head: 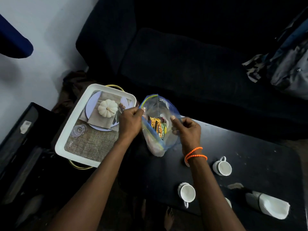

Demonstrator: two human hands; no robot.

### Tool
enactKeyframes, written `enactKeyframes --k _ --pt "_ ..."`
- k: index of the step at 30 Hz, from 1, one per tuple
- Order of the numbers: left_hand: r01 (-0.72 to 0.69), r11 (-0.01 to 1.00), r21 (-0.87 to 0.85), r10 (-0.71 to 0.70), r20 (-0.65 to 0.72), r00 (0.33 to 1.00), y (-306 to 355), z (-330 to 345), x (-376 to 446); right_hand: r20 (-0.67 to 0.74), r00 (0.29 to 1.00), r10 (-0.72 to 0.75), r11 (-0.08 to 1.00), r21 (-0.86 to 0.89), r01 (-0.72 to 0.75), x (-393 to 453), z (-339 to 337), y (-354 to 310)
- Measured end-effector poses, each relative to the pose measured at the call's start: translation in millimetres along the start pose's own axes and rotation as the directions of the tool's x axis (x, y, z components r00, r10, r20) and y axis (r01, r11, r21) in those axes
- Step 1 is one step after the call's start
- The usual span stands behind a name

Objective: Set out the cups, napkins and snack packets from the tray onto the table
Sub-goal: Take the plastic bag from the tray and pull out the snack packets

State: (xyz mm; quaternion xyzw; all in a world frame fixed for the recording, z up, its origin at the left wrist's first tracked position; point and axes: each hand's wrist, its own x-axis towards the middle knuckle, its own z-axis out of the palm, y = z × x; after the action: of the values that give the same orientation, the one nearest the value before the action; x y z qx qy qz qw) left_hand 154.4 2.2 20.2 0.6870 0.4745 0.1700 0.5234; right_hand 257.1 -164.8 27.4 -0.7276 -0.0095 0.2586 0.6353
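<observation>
step: snack packets being got out of zip bag
hands: left hand and right hand pinch its mouth apart
next: reach in, likely

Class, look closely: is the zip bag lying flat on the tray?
No: both hands, left hand and right hand, hold the zip bag open above the table.
</observation>
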Motion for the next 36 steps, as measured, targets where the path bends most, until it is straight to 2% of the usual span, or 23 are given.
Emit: enactKeyframes --k 3,5,8,9,10,11,13,15,16,18,22,26,29,32,36 --pt "-0.115 0.99 0.085 0.124 -0.109 0.986 0.9 -13.6 3.2 -0.189 0.974 -0.128 0.963 -0.259 0.077 1.4 -10.1 -5.5" --pt "-0.159 0.982 0.1 0.17 -0.111 0.979 5.5 -15.4 -1.2 -0.256 0.926 -0.277 0.872 -0.471 0.131 -3.0 -9.1 -12.9" --pt "-0.19 0.981 0.029 0.191 -0.062 0.98 10.4 -11.5 -10.2 -0.191 0.791 -0.581 0.694 -0.624 0.358 -13.3 9.4 -23.8" --pt "-0.191 0.982 0.004 0.191 -0.051 0.98 10.8 -10.0 -12.2 -0.123 0.756 -0.643 0.64 -0.628 0.442 -14.9 19.1 -26.1" --pt "-0.19 0.982 -0.011 0.189 -0.042 0.981 10.9 -8.5 -13.8 -0.044 0.756 -0.653 0.609 -0.625 0.489 -13.9 29.7 -26.8" --pt "-0.187 0.982 -0.019 0.187 -0.034 0.982 10.6 -7.4 -14.6 0.033 0.806 -0.591 0.613 -0.63 0.476 -9.2 40.6 -25.3" --pt "-0.189 0.982 -0.023 0.189 -0.025 0.982 9.7 -6.2 -15.5 0.142 0.951 -0.276 0.617 -0.732 0.289 8.0 62.2 -14.9" --pt "-0.197 0.98 -0.033 0.196 -0.024 0.98 8.8 -7.2 -17.1 0.13 0.991 0.034 0.562 -0.823 0.089 24.5 78.4 4.0" --pt "-0.198 0.979 -0.042 0.197 -0.022 0.98 8.0 -8.0 -17.7 0.122 0.986 0.117 0.559 -0.828 0.036 29.3 83.7 14.4" --pt "-0.199 0.979 -0.044 0.198 -0.021 0.98 4.7 -9.3 -18.0 0.097 0.984 0.152 0.561 -0.828 -0.005 34.7 89.7 31.9" --pt "-0.198 0.98 -0.034 0.196 -0.065 0.978 -2.8 -9.3 -15.0 0.139 0.99 0.021 0.494 -0.862 0.11 35.2 87.8 32.5" --pt "-0.135 0.99 -0.046 0.127 -0.157 0.98 -10.9 -7.1 -7.3 0.205 0.971 -0.122 0.522 -0.819 0.239 13.8 70.0 -13.7" --pt "-0.079 0.994 -0.08 0.061 -0.211 0.976 -14.9 -4.8 -3.2 0.197 0.929 -0.314 0.583 -0.732 0.353 -16.4 34.0 -54.9" --pt "-0.047 0.994 -0.095 0.024 -0.238 0.971 -18.1 -5.1 0.6 0.057 0.901 -0.43 0.691 -0.622 0.369 -32.9 -13.2 -83.6" --pt "-0.024 0.998 -0.055 0.01 -0.249 0.968 -25.3 -4.2 4.2 -0.196 0.911 -0.362 0.865 -0.434 0.251 -23.3 -53.5 -73.2"
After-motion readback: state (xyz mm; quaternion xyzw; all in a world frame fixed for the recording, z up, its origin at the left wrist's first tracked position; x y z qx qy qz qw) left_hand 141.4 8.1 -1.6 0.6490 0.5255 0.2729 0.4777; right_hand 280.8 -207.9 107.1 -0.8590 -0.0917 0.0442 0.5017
